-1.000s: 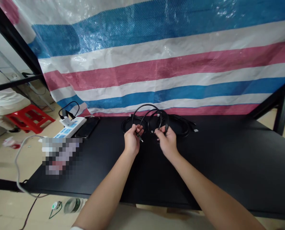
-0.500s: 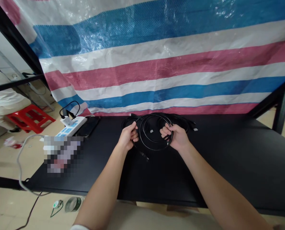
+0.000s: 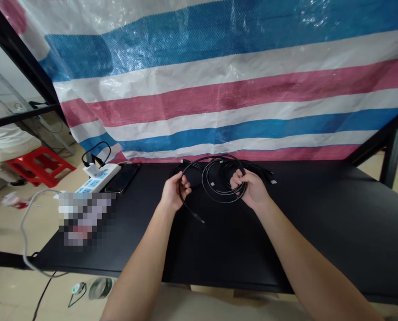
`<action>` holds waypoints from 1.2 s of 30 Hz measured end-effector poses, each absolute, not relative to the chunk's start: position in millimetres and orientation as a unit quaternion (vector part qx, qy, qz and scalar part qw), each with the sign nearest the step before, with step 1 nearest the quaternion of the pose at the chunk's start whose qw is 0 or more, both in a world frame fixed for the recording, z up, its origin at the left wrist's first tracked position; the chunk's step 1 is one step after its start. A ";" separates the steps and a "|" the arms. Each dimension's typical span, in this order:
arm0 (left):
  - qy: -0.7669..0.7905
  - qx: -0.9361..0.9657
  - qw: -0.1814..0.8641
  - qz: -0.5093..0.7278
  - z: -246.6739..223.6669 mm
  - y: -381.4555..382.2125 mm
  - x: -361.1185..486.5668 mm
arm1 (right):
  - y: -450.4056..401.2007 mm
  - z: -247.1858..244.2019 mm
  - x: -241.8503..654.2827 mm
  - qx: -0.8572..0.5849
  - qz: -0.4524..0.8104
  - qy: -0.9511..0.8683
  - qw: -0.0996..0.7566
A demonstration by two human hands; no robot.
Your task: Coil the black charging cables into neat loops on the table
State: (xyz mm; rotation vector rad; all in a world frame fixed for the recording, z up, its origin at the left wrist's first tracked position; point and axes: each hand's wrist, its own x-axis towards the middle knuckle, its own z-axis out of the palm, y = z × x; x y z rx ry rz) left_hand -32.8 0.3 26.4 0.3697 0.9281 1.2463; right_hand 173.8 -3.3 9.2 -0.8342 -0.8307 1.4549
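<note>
One black cable (image 3: 223, 202) is held over the far middle of the bench (image 3: 135, 240), its loops gathered to the right. The right hand (image 3: 250, 187) is closed around those loops, probably so they do not spring apart. The left hand (image 3: 177, 191) pinches the cable near its plug (image 3: 199, 218), which points near and right; that grip seems to hold the end clear of the loops. Other coiled cables (image 3: 260, 171) lie along the far edge, perhaps out of the hands' way, right of a phone (image 3: 123, 177).
</note>
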 end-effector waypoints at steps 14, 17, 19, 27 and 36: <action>0.391 0.153 0.631 0.652 12.6 -3.5 -4.3 | -8.5 -17.5 125.4 -0.465 0.534 -0.400 0.582; 0.402 0.149 0.625 0.653 15.1 2.9 -17.4 | -2.0 -20.8 124.1 -0.536 0.424 -0.497 0.535; 0.403 0.150 0.621 0.655 14.9 7.2 -25.0 | 6.8 -18.5 122.9 -0.588 0.374 -0.542 0.470; 0.440 0.136 0.524 0.717 2.7 26.6 -46.6 | 63.8 -9.1 91.0 -0.685 0.309 -0.556 0.355; 0.560 0.362 0.361 0.652 -13.7 27.7 -51.7 | 75.6 -12.2 72.8 -0.702 0.308 -0.560 0.314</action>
